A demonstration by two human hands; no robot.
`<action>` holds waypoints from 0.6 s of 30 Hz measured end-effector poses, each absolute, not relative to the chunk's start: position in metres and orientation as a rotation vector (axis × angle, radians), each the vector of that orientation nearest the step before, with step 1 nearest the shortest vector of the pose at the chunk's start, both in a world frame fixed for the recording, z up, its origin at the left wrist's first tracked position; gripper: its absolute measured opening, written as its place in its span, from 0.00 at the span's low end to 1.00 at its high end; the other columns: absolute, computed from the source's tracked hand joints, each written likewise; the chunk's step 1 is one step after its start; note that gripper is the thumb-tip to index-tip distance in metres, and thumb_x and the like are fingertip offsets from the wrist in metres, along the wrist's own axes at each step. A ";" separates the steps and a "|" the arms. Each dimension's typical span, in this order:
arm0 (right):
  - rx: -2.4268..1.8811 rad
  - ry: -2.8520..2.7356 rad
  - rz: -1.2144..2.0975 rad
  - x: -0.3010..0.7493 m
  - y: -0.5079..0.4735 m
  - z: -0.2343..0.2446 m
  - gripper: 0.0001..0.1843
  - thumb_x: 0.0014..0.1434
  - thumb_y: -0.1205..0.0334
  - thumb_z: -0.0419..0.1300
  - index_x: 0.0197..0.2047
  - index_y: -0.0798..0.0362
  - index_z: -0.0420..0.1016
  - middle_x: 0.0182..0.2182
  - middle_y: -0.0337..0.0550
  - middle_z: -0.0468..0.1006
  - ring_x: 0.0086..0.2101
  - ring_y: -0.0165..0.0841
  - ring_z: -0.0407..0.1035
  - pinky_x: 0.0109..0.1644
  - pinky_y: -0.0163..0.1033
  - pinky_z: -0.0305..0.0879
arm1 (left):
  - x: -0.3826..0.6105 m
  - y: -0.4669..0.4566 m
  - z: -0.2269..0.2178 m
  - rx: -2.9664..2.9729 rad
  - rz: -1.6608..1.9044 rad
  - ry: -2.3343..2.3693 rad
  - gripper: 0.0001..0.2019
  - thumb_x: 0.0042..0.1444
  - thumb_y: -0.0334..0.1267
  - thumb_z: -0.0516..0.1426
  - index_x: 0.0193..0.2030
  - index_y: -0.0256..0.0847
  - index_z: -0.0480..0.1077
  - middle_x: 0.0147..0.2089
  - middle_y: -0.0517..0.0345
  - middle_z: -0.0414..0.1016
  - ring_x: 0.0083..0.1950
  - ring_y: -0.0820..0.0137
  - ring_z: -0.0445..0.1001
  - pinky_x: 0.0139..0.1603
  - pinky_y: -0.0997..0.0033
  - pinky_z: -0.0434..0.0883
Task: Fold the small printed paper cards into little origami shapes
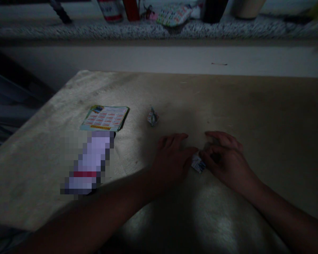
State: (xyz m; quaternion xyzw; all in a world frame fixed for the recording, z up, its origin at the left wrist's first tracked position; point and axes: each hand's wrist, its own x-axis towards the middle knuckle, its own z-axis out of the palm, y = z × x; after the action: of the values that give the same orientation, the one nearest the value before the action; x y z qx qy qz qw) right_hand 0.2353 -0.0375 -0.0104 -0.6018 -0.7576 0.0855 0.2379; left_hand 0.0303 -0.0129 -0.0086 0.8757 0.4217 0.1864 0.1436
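A small folded piece of printed paper (198, 165) lies low over the table between my two hands, white with blue marks. My left hand (172, 157) is at its left edge, thumb and forefinger closed against it while the other fingers reach forward. From the right, my right hand (228, 157) pinches the upper right edge of the paper between thumb and forefinger; its remaining fingers extend forward. Part of the paper is covered by the fingertips. Farther back, a second folded printed paper shape (153, 117) with a pointed top rests on the table.
A stack of printed calendar cards (106, 118) lies at the left of the pale table (267, 106), with a blurred-out phone (92, 158) just in front. Behind the table, a speckled stone ledge (137, 31) carries a patterned packet (173, 15), a red container (131, 10) and other items. The light is dim.
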 end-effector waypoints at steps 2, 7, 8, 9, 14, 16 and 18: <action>-1.644 -2.086 0.232 0.236 -0.038 -0.010 0.13 0.61 0.58 0.60 0.26 0.49 0.76 0.58 0.49 0.74 0.59 0.54 0.64 0.58 0.64 0.60 | 0.030 -0.013 -0.009 2.524 0.538 1.214 0.14 0.66 0.38 0.54 0.55 0.50 0.76 0.66 0.47 0.64 0.65 0.55 0.63 0.64 0.47 0.59; -1.645 -2.081 0.239 0.234 -0.038 -0.009 0.13 0.61 0.59 0.61 0.25 0.50 0.75 0.57 0.50 0.74 0.58 0.54 0.64 0.57 0.65 0.61 | 0.029 -0.014 -0.005 2.546 0.507 1.217 0.15 0.66 0.38 0.54 0.56 0.51 0.76 0.66 0.46 0.64 0.66 0.53 0.63 0.64 0.45 0.59; -1.646 -2.079 0.240 0.234 -0.038 -0.009 0.13 0.61 0.59 0.61 0.25 0.50 0.75 0.57 0.50 0.74 0.58 0.54 0.64 0.57 0.65 0.61 | 0.029 -0.014 -0.003 2.548 0.492 1.215 0.15 0.66 0.38 0.54 0.56 0.50 0.76 0.66 0.46 0.64 0.66 0.52 0.63 0.64 0.44 0.58; -1.644 -2.073 0.240 0.233 -0.038 -0.008 0.12 0.61 0.59 0.61 0.25 0.50 0.75 0.57 0.50 0.74 0.58 0.54 0.64 0.57 0.65 0.61 | 0.029 -0.015 -0.001 2.550 0.477 1.210 0.16 0.65 0.39 0.53 0.56 0.50 0.75 0.67 0.45 0.64 0.66 0.52 0.62 0.65 0.43 0.58; -1.563 -2.067 0.286 0.243 -0.038 -0.008 0.10 0.63 0.60 0.59 0.29 0.49 0.76 0.55 0.52 0.76 0.57 0.53 0.67 0.57 0.65 0.62 | 0.026 -0.014 0.006 2.572 0.407 1.136 0.19 0.61 0.39 0.56 0.58 0.47 0.73 0.69 0.43 0.61 0.69 0.50 0.59 0.67 0.41 0.56; -1.477 -2.128 0.357 0.251 -0.039 -0.008 0.05 0.62 0.64 0.59 0.37 0.48 0.76 0.55 0.50 0.75 0.59 0.50 0.66 0.58 0.64 0.63 | 0.024 -0.013 0.008 2.562 0.385 1.118 0.20 0.59 0.38 0.57 0.58 0.46 0.73 0.70 0.43 0.60 0.70 0.49 0.59 0.68 0.41 0.56; -1.378 -2.221 0.383 0.258 -0.040 -0.009 0.12 0.58 0.66 0.62 0.45 0.46 0.75 0.58 0.48 0.73 0.61 0.50 0.63 0.61 0.63 0.61 | 0.023 -0.012 0.009 2.550 0.371 1.110 0.22 0.57 0.38 0.58 0.59 0.46 0.73 0.70 0.43 0.59 0.70 0.50 0.59 0.68 0.42 0.55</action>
State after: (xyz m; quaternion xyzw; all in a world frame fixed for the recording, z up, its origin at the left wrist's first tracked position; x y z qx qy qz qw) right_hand 0.2585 -0.0396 -0.0087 -0.5055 -0.8145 0.1405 0.2475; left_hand 0.0233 -0.0124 0.0086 0.8960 0.3901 0.1305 0.1672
